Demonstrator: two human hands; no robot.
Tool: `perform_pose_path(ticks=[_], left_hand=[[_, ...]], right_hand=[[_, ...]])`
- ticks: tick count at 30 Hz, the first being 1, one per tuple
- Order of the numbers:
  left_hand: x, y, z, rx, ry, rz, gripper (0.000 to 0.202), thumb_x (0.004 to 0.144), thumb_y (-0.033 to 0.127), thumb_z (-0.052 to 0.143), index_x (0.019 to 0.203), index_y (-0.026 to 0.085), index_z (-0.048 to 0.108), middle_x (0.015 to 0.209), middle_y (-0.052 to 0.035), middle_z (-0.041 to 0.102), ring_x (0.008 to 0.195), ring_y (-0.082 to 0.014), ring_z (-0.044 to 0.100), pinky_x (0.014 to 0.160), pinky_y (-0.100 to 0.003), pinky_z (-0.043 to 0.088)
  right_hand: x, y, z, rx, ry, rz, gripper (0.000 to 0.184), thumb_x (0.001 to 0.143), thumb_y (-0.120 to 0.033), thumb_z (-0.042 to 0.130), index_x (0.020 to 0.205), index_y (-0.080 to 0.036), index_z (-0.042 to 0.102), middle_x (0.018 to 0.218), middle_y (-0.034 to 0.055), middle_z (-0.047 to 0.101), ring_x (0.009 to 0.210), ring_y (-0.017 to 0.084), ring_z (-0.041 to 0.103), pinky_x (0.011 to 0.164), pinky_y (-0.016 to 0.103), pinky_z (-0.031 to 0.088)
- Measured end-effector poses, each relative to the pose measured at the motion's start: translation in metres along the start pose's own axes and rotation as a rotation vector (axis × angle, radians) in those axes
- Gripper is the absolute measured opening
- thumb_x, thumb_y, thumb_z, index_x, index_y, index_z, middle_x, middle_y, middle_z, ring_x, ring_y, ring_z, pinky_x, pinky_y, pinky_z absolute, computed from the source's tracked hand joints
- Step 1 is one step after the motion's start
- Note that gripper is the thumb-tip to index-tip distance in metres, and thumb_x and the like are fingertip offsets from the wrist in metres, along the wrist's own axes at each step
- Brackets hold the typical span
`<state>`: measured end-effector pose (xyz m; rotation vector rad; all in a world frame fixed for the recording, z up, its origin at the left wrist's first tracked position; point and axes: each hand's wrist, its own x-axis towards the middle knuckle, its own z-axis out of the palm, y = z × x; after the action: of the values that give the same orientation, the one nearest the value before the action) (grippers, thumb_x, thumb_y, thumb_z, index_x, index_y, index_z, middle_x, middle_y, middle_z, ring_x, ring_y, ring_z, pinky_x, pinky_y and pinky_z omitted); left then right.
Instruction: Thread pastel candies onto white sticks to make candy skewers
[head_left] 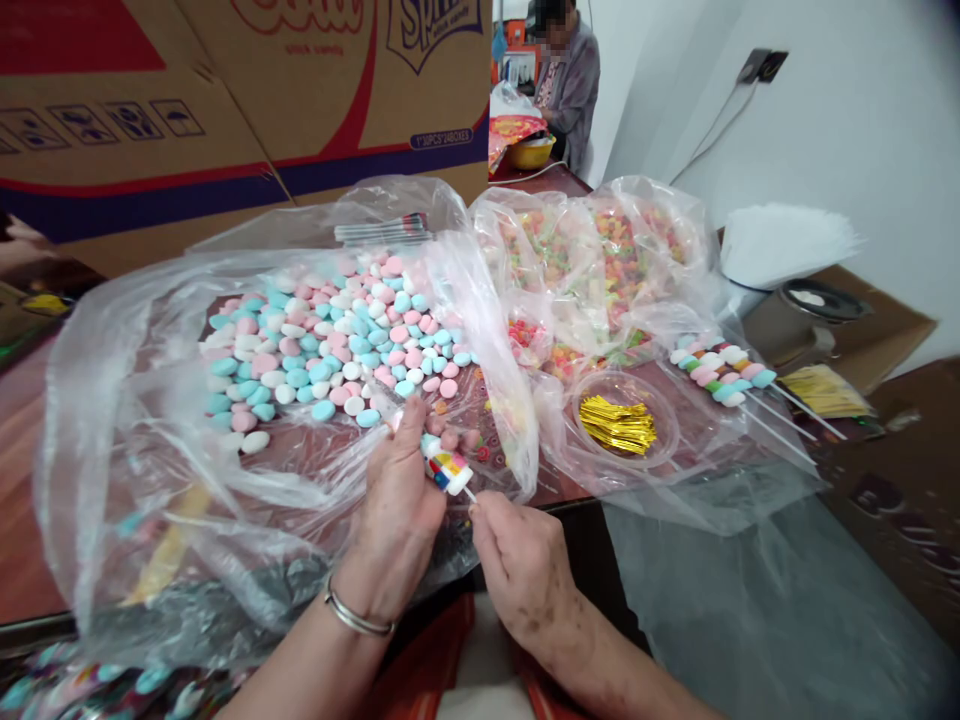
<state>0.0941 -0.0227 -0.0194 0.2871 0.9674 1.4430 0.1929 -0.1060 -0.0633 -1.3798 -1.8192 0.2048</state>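
My left hand (401, 510) is closed around a candy skewer (448, 470) in a clear wrapper with a colourful printed patch. The thin white stick comes out of its lower right end, where my right hand (521, 560) pinches it between thumb and fingers. A metal bangle circles my left wrist. Just beyond my hands, pink, blue and white marshmallow-like candies (337, 335) lie heaped on a clear plastic bag (105, 400). Gold twist ties (616, 425) sit in a round clear dish (670, 440) to the right. Several finished candy skewers (721, 368) rest farther right.
A large cardboard box (315, 130) stands behind the heap. Flat printed wrappers (382, 230) lie before it. Bags of colourful small candies (600, 240) fill the back right, near a grey mug (806, 320) and a stack of white sheets (787, 245). Another person (566, 85) works in the background.
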Motion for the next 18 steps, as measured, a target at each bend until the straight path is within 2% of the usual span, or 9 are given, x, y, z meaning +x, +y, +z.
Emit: perform_pose_path(ticks=[5,10,14,18], left_hand=[[-0.016,-0.012,0.003,0.035,-0.075,-0.023,0.022,0.083,0.030,0.073,0.075,0.015,0.059,0.059,0.0044,0.055,0.047,-0.0074,0.051,0.061,-0.025,0.057],[-0.026,-0.023,0.000,0.077,-0.114,-0.001,0.025,0.078,0.034,0.077,0.073,0.015,0.062,0.061,0.0022,0.060,0.054,-0.0094,0.057,0.063,-0.024,0.056],[-0.019,-0.015,-0.002,0.068,-0.130,0.028,0.024,0.075,0.029,0.080,0.072,0.014,0.063,0.063,0.0018,0.061,0.059,-0.0103,0.059,0.064,-0.023,0.055],[-0.013,-0.008,0.001,0.052,-0.118,0.106,0.023,0.072,0.027,0.082,0.076,0.014,0.064,0.063,0.0030,0.062,0.055,-0.0091,0.058,0.064,-0.023,0.054]], right_hand=[[0.009,-0.004,0.000,0.077,-0.039,0.092,0.030,0.096,-0.018,0.037,0.071,-0.019,0.054,0.052,-0.0021,0.057,0.044,0.010,0.051,0.049,0.022,0.032],[0.021,-0.001,0.000,0.094,-0.006,0.082,0.028,0.095,-0.018,0.036,0.082,-0.016,0.061,0.061,0.0033,0.067,0.050,0.013,0.060,0.052,0.023,0.038],[0.021,0.003,-0.007,0.112,-0.073,0.098,0.025,0.097,-0.023,0.039,0.089,-0.016,0.062,0.066,0.0028,0.069,0.055,0.013,0.063,0.054,0.021,0.039],[0.014,0.003,-0.010,0.014,-0.055,0.035,0.034,0.099,-0.022,0.035,0.075,-0.017,0.059,0.056,0.0011,0.061,0.050,0.013,0.059,0.052,0.022,0.036]])
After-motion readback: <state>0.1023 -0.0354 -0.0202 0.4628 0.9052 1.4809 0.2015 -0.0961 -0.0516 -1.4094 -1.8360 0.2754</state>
